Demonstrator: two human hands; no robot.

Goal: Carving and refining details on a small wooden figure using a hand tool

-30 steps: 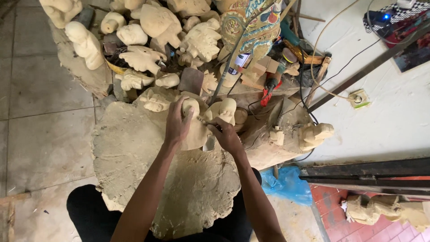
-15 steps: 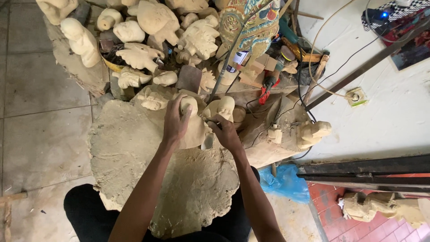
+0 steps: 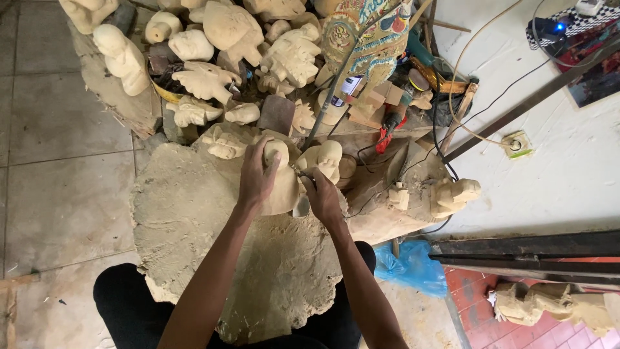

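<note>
A crumpled blue plastic bag (image 3: 413, 268) lies on the floor below and to the right of the right hand (image 3: 323, 197), just beside that forearm. Above the right hand, well beyond the fingers, a small round can (image 3: 349, 86) stands among wood offcuts; its label is white with a dark band. Just above the can leans a flat painted board (image 3: 368, 35) in teal, yellow and red. Far to the upper right of both hands, well apart from the left hand (image 3: 258, 178), a red and dark printed sheet (image 3: 597, 71) lies flat.

Bare forearms, black trousers (image 3: 123, 304)
</note>
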